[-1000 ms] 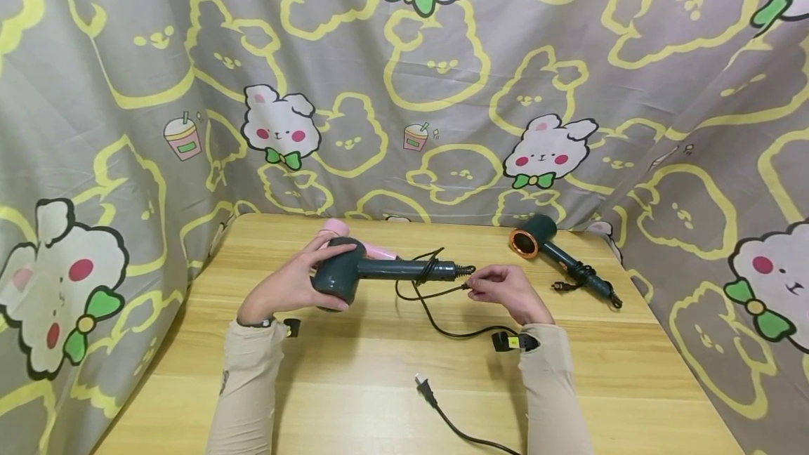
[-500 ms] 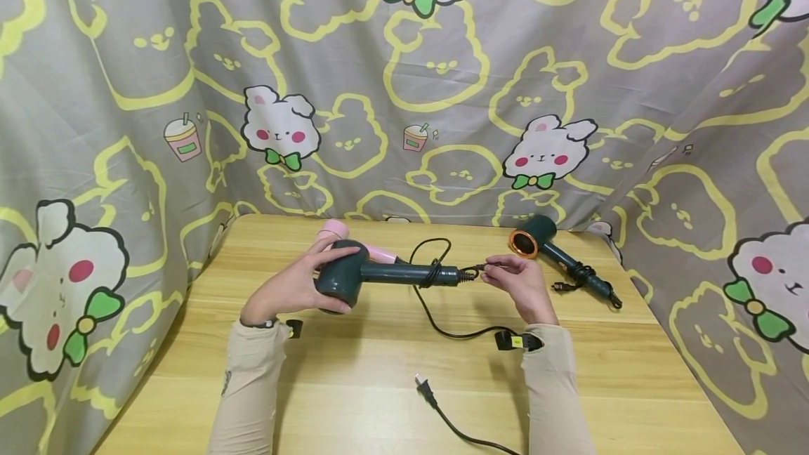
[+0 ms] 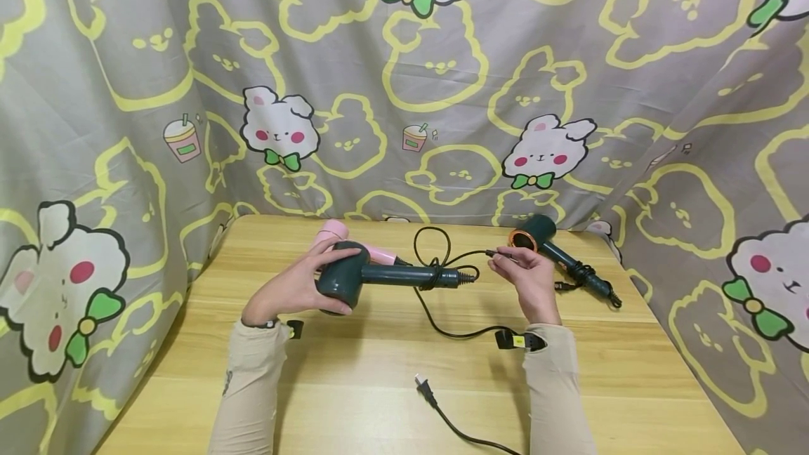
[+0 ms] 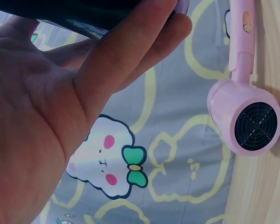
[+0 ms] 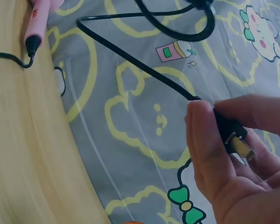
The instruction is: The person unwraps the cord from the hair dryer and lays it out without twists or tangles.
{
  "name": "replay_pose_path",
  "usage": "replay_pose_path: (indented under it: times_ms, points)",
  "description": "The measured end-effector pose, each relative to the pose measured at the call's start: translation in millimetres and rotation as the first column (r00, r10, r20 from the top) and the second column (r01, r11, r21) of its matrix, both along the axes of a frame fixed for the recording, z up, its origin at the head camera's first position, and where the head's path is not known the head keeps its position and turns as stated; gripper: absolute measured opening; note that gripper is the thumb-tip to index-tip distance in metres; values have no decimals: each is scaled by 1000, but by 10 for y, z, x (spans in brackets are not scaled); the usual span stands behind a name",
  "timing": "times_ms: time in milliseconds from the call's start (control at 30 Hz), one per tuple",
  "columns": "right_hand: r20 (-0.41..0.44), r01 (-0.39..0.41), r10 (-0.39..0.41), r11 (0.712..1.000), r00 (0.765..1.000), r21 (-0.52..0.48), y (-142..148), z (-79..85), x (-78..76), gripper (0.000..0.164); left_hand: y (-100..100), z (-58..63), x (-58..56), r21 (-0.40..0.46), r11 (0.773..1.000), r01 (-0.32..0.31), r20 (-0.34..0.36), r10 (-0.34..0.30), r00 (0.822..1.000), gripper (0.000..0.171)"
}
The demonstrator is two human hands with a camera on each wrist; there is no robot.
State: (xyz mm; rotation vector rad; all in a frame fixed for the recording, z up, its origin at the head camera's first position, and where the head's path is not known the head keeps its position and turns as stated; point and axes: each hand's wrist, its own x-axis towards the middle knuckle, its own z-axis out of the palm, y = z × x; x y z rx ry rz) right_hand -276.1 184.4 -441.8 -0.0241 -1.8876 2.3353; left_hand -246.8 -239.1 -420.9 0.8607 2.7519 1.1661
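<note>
A dark green hair dryer [image 3: 341, 278] is held sideways above the table, its handle pointing right. My left hand [image 3: 293, 283] grips its head between thumb and fingers. In the left wrist view, the dryer's dark body crosses the top edge over the left hand [image 4: 74, 88]. My right hand [image 3: 527, 279] pinches the black plug [image 5: 231, 128] at the end of the dryer's cord, its metal prongs showing in the right wrist view. The black cord [image 3: 436, 237] stands in a loop above the handle, wraps round it and runs across to the plug.
Behind the held dryer lies a pink hair dryer [image 3: 382, 255]. Its cord runs forward to a plug [image 3: 426, 390] near the table's front. Another dark green dryer with a copper ring [image 3: 534, 234] lies at the back right, cord wound on its handle. A patterned curtain [image 3: 354, 181] surrounds the table [image 3: 354, 385].
The right hand has moved right and slightly up with the plug, pulling the cord end away from the handle. A cord loop has risen above the handle. The left hand has barely moved.
</note>
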Motion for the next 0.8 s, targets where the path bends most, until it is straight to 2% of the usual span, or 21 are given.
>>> replay_pose_path:
  times_ms: [367,567,800]
  points:
    - [-122,57,-72,991,990,-123,-50,145,78,26,-2,-1,-8,4,1000,1,15,-1,1000,100]
    - [-194,24,-69,975,979,-222,-74,260,164,24,-10,-18,-15,11,1000,1,23,-2,1000,100]
    - [-257,-42,-17,973,966,-225,-97,370,248,16,-23,-45,-28,16,1000,6,7,-6,1000,101]
